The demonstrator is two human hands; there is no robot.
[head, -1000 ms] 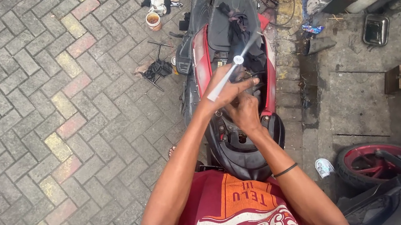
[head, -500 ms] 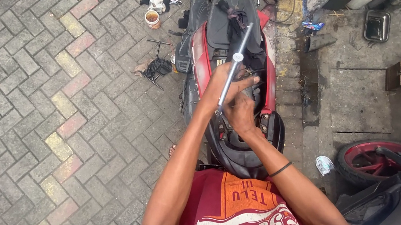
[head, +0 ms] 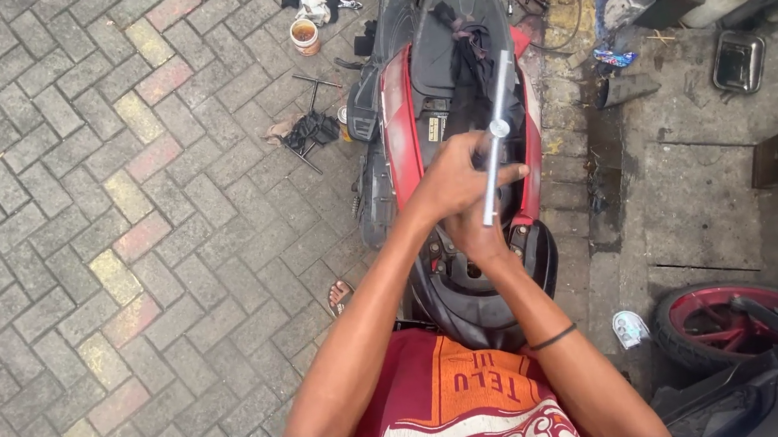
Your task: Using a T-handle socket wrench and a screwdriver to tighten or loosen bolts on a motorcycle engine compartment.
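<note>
Centre of frame: left hand [head: 451, 182] closed around the silver T-handle wrench [head: 497, 138], its crossbar running up toward the open seat bay of the red scooter [head: 402, 119]. Right hand [head: 480, 232] sits just beneath, curled on the shaft as far as I can tell. Judgement: keep the shaft square over the fastener, turn with both wrists. Loose tools [head: 311, 130] lie on the paving, upper left.

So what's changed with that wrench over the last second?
The T-wrench bar has swung from slanting up-right to nearly upright, turned by the left hand that grips it. The right hand stays below on the shaft. The red scooter hasn't moved.
</note>
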